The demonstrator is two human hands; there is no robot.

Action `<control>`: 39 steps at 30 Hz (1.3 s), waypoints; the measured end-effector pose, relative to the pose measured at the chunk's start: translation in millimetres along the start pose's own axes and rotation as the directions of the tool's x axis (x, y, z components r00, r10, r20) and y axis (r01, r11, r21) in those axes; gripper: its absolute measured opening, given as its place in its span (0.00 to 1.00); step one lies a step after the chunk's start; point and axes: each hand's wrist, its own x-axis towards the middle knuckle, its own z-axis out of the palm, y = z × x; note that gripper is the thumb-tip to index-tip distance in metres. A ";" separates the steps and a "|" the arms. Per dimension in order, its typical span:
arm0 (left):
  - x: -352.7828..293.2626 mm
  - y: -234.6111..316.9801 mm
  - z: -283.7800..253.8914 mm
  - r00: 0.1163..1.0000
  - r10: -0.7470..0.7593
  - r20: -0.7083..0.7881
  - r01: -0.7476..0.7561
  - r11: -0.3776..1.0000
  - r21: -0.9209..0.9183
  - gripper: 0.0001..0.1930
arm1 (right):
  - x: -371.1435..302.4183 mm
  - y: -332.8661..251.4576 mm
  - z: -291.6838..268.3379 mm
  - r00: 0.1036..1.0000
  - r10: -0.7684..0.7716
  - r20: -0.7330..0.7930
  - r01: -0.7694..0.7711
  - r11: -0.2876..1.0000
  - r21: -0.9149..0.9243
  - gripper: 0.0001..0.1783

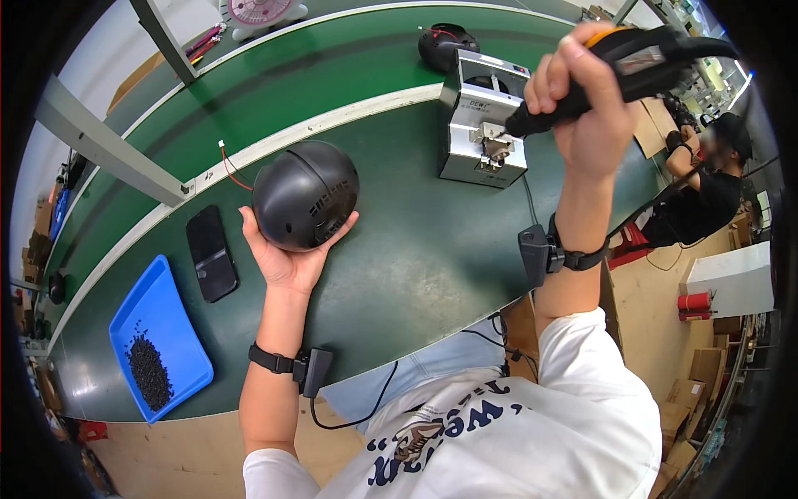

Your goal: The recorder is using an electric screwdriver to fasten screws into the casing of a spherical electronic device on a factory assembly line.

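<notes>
Black driver [623, 62] tip behind feeder [482, 125]

To your left on the green table, a black phone [211, 253] lies flat, its dark screen up, beside the blue tray [166, 316]. Brown cardboard boxes [697, 382] are stacked on the floor at your far right.
</notes>
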 end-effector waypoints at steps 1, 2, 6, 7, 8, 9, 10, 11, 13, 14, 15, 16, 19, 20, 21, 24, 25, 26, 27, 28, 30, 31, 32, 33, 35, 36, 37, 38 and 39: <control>1.9 -1.2 1.1 1.000 -0.003 0.010 0.003 1.000 -0.003 0.51 | -1.6 11.9 -11.5 0.998 -0.008 -0.058 0.005 0.999 -0.046 0.05; 2.7 -1.4 0.2 1.000 -0.002 0.002 0.002 1.000 -0.010 0.51 | -3.3 26.6 -21.5 0.997 0.005 -0.081 -0.009 0.999 -0.051 0.05; 2.5 -3.8 -0.5 0.999 -0.018 0.034 0.019 0.999 -0.027 0.51 | -14.1 55.5 -36.5 0.991 0.043 -0.126 -0.054 0.994 -0.090 0.07; 1.1 -3.0 -1.2 0.999 -0.016 0.029 0.017 0.999 -0.028 0.51 | -15.0 56.6 -36.1 0.991 0.046 -0.125 -0.058 0.994 -0.088 0.07; 0.2 -1.5 -0.7 0.999 -0.008 0.042 0.008 1.000 -0.010 0.51 | -15.5 57.0 -35.6 0.990 0.093 -0.108 -0.099 0.994 -0.045 0.07; -0.2 -0.5 -0.9 0.999 0.001 0.054 -0.001 1.000 0.008 0.51 | -16.0 57.0 -34.8 0.986 0.139 -0.088 -0.140 0.990 -0.002 0.07; -1.3 0.7 -0.9 0.999 0.009 0.048 -0.010 1.000 0.007 0.51 | -15.2 55.3 -31.7 0.970 0.232 -0.072 -0.230 0.973 0.034 0.07; -2.4 1.1 -0.2 0.999 0.008 0.049 -0.009 1.000 0.014 0.51 | -16.3 54.2 -25.8 0.970 0.236 -0.063 -0.234 0.971 0.041 0.07; -2.2 0.2 1.4 0.999 0.022 0.044 -0.023 1.000 0.020 0.52 | -20.6 50.1 -10.6 0.943 0.331 -0.042 -0.322 0.936 0.145 0.08; -2.5 0.1 0.5 0.999 0.002 0.047 -0.004 1.000 0.028 0.52 | -21.7 44.7 -1.1 0.943 0.332 -0.001 -0.326 0.925 0.198 0.09; -2.7 0.2 1.2 0.999 -0.015 0.048 0.014 0.999 0.038 0.53 | -21.6 37.8 11.4 0.956 0.294 -0.006 -0.285 0.930 0.234 0.09; -2.4 -1.0 4.9 0.997 -0.018 0.069 0.014 0.999 0.051 0.54 | -19.7 26.8 23.4 0.965 0.261 0.028 -0.258 0.919 0.299 0.09; -5.8 -0.5 6.2 0.997 -0.012 0.070 0.007 0.997 0.074 0.53 | -16.0 4.1 62.3 0.968 0.116 0.222 -0.196 0.901 0.386 0.13; -4.3 -1.4 6.3 0.997 -0.016 0.081 0.010 0.998 0.069 0.53 | -15.0 -2.9 75.4 0.963 0.074 0.260 -0.183 0.885 0.427 0.13; -3.3 -1.0 4.9 0.995 -0.020 0.093 0.014 0.998 0.064 0.52 | -13.5 -6.2 89.1 0.955 0.031 0.295 -0.172 0.867 0.467 0.14; -3.2 0.9 3.4 0.995 -0.013 0.096 0.006 0.997 0.072 0.51 | -6.6 -21.1 116.4 0.892 -0.001 0.452 -0.204 0.891 0.406 0.16; -4.6 2.7 3.3 0.996 -0.014 0.089 0.006 0.996 0.093 0.51 | -6.6 -25.3 123.5 0.859 0.071 0.508 -0.242 0.928 0.281 0.16; -6.0 4.0 2.1 0.993 -0.003 0.118 -0.002 0.999 0.046 0.47 | -7.4 -23.6 126.9 0.851 0.068 0.520 -0.250 0.924 0.288 0.16; -5.5 4.0 1.2 0.994 0.011 0.109 -0.016 0.999 0.040 0.47 | -8.5 -20.8 129.7 0.850 0.046 0.525 -0.227 0.931 0.287 0.17; -3.2 3.4 2.0 0.991 0.004 0.136 -0.013 0.998 0.061 0.47 | -9.2 -17.8 131.4 0.850 0.022 0.527 -0.201 0.937 0.285 0.17; -3.3 1.0 6.2 0.989 -0.011 0.149 -0.002 0.996 0.086 0.46 | -23.0 21.4 126.2 0.916 -0.173 0.363 -0.085 0.799 0.595 0.16; -3.7 2.0 5.2 0.990 -0.006 0.138 -0.006 0.997 0.082 0.46 | -23.4 21.0 130.5 0.915 -0.166 0.369 -0.097 0.795 0.599 0.16; -4.1 2.4 4.9 0.990 0.009 0.141 -0.021 0.996 0.086 0.45 | -22.5 13.9 135.3 0.906 -0.108 0.408 -0.156 0.812 0.562 0.16; -4.4 2.9 4.2 0.989 0.023 0.145 -0.036 0.995 0.090 0.45 | -21.6 6.5 140.1 0.894 -0.049 0.445 -0.214 0.826 0.521 0.15; -3.6 4.2 3.7 0.989 0.025 0.143 -0.039 0.995 0.091 0.45 | -23.3 5.8 145.2 0.877 0.011 0.480 -0.271 0.836 0.476 0.15; -2.9 4.3 2.8 0.989 0.026 0.146 -0.040 0.995 0.096 0.45 | -25.3 8.3 146.9 0.883 0.006 0.470 -0.266 0.831 0.489 0.15; -1.8 4.3 1.4 0.989 0.027 0.144 -0.041 0.995 0.094 0.45 | -26.9 10.0 148.6 0.888 0.001 0.460 -0.260 0.826 0.501 0.14; -0.7 4.1 -0.5 0.989 0.030 0.146 -0.046 0.993 0.106 0.45 | -28.7 10.8 150.9 0.887 0.003 0.462 -0.263 0.825 0.500 0.14; -0.5 3.8 -1.8 0.988 0.034 0.148 -0.052 0.992 0.118 0.45 | -30.7 11.1 153.2 0.887 0.022 0.462 -0.284 0.815 0.505 0.14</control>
